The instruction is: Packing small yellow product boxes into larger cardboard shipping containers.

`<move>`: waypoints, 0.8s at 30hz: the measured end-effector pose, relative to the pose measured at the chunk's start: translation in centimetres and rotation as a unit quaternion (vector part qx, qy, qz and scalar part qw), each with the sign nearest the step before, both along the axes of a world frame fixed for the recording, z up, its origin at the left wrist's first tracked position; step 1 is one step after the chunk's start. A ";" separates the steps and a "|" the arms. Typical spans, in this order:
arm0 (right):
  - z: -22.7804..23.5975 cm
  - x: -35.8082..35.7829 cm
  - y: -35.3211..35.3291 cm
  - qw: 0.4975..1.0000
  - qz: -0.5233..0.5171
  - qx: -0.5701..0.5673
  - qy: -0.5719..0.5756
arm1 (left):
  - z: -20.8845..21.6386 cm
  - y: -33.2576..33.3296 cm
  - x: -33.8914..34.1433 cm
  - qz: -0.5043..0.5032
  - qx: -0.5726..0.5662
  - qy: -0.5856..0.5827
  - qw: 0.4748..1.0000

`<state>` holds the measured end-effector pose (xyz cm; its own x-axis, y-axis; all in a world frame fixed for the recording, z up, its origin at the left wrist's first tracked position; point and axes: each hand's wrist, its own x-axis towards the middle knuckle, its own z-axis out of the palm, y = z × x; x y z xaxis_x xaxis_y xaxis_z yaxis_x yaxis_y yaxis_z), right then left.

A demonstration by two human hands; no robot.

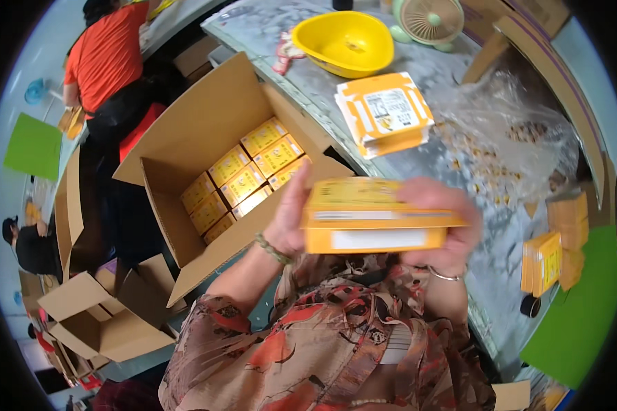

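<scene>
Between my two hands, in front of my chest, is a yellow-orange cardboard box point(377, 218) with a white strip along its near side; motion smears it a little. My left hand point(291, 216) presses on its left end with the fingers pointing up. At the other end my right hand point(449, 219) wraps round the box, blurred by movement. Just left of my left hand stands a large open brown carton point(206, 103). Inside it, yellow boxes point(241, 183) of a like kind lie in rows. A stack of flat yellow-orange box blanks point(385, 113) rests on the table beyond the held box.
On the table point(260, 31) are a yellow basin point(346, 42), a small green fan point(428, 19) and a clear plastic bag point(507, 130) with small pieces. More orange blanks point(545, 264) sit at right by a green mat point(583, 315). Another empty carton point(110, 322) and co-workers point(110, 58) are at left.
</scene>
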<state>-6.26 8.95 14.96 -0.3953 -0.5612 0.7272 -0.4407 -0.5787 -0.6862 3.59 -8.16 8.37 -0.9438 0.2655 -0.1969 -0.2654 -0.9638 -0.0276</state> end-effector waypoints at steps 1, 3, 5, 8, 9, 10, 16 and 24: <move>-0.2 -0.7 -1.9 0.997 0.026 0.043 0.064 | 0.3 -1.8 0.2 0.029 -0.036 -0.004 0.999; -1.0 -1.1 -5.7 0.981 0.040 0.128 0.139 | -0.5 -5.2 1.4 0.103 -0.132 -0.109 0.980; -2.7 -1.6 -9.0 0.977 0.076 0.142 0.142 | -1.9 -7.8 2.0 0.118 -0.121 -0.096 0.981; -4.6 -1.9 -12.1 0.972 0.060 0.206 0.095 | -6.1 -12.3 3.5 0.183 -0.147 -0.116 0.965; -5.2 -2.1 -12.6 0.966 0.000 0.255 0.049 | -8.0 -13.9 3.7 0.228 -0.183 -0.143 0.946; -6.3 -3.4 -12.5 0.955 0.010 0.294 0.041 | -9.8 -15.7 4.3 0.281 -0.206 -0.169 0.922; -11.9 -6.6 -5.8 0.850 0.064 0.427 -0.300 | -22.6 -24.0 1.6 0.436 -0.227 -0.363 0.791; -12.5 -7.3 -0.8 0.806 -0.084 0.408 -0.420 | -37.7 -28.3 -6.0 0.437 -0.250 -0.458 0.733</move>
<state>-13.59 8.14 2.47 -0.6766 -0.6045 -0.4204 0.3519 0.2360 -0.9058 -2.43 -36.49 -29.31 -0.1212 -0.6825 -0.7207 0.3690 -0.7051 0.6056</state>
